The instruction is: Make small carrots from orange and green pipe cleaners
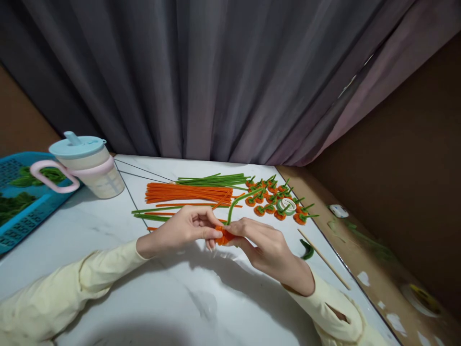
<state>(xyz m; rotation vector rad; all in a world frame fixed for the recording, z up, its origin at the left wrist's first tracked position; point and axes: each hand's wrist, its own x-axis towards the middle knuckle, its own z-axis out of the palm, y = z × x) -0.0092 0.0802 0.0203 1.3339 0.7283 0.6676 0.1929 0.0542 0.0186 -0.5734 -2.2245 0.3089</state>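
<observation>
A white marble-patterned table (108,307) stands before a grey pleated curtain (201,77), with a brown wall to the right.

Nearest, the two hands meet over the table in pale yellow sleeves. The left hand (183,229) and the right hand (264,245) both pinch a small orange fuzzy pipe-cleaner coil (224,236) between fingertips and thumbs, one from each side, which keeps the wound shape from springing loose. A green pipe-cleaner stem (240,199) rises from the coil and arcs away beyond the fingers, free of the table.

Just right of the right hand lie a thin wooden stick (324,259) and a short curved green scrap (307,250), within easy reach.

Beyond the hands, straight orange pipe cleaners (187,193) and green pipe cleaners (212,180) lie in bundles, sorted by colour. Beyond and to the right sit finished orange coils with green stems (273,197), clustered around a roll of green tape (287,206).

Far left of the left hand stands a lidded cup with blue top and pink handle (86,166), beside a blue plastic basket (21,197).
</observation>
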